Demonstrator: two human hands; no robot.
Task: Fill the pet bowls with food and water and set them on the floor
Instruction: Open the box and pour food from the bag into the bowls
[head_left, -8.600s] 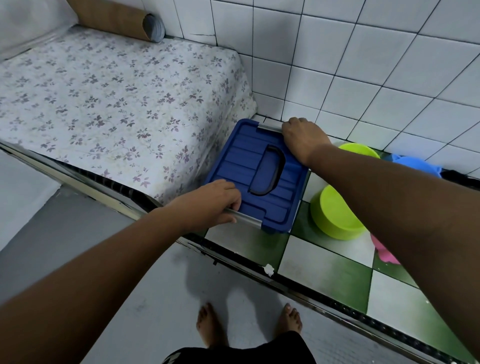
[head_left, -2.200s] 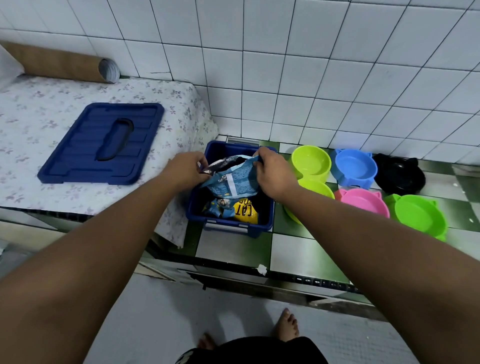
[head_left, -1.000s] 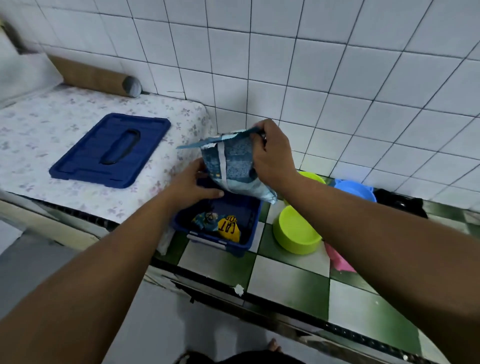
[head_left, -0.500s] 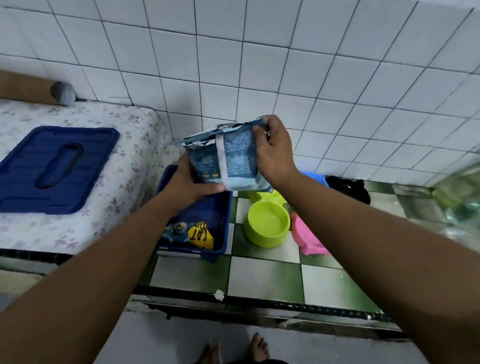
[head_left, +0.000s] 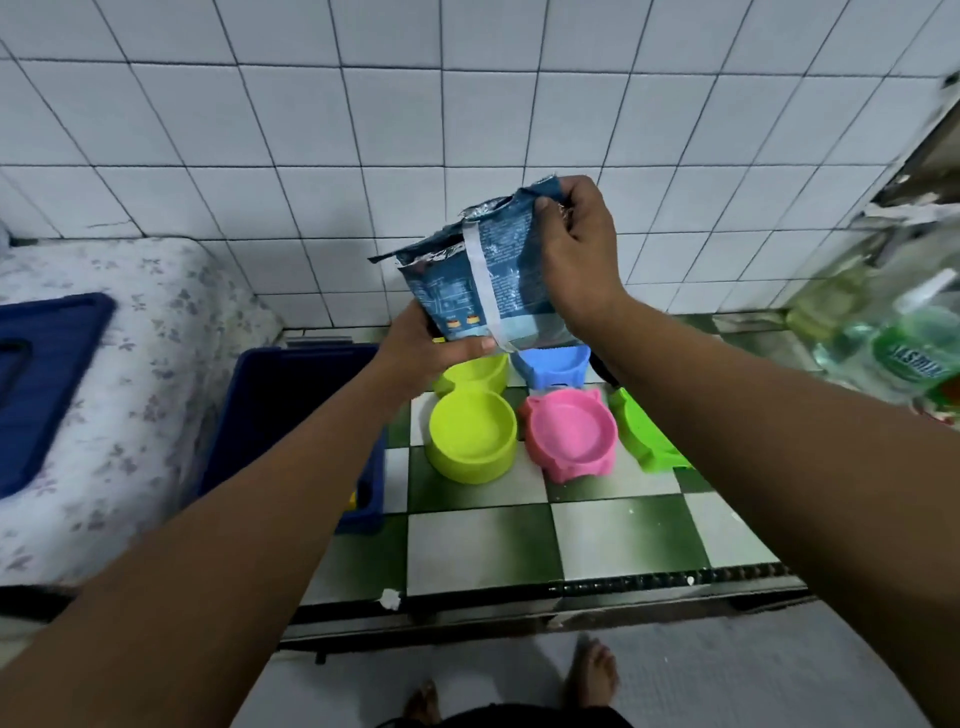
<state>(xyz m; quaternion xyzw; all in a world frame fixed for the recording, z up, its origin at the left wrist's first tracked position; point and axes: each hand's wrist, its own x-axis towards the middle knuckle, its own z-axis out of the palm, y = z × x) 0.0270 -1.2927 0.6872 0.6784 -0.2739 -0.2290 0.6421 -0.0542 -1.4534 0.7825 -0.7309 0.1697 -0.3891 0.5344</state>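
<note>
One bag (head_left: 511, 273), print unreadable; bottle label (head_left: 912, 359) "ASMIN"

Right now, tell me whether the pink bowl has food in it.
Empty: the pink bowl shows only its bare pink floor. The food bag is held upright, with nothing pouring from it.

Nine o'clock: floral cloth (head_left: 156, 374) covers a raised surface, with a dark blue lid (head_left: 47, 384) flat on it. An open blue bin (head_left: 270, 405) stands just beside it on the green-and-white checkered counter (head_left: 571, 535). Three o'clock: blurred clear bottles (head_left: 904, 353). Twelve o'clock: white tiled wall (head_left: 311, 130). Six o'clock: white scrap (head_left: 390, 598) at the counter's front edge.
</note>
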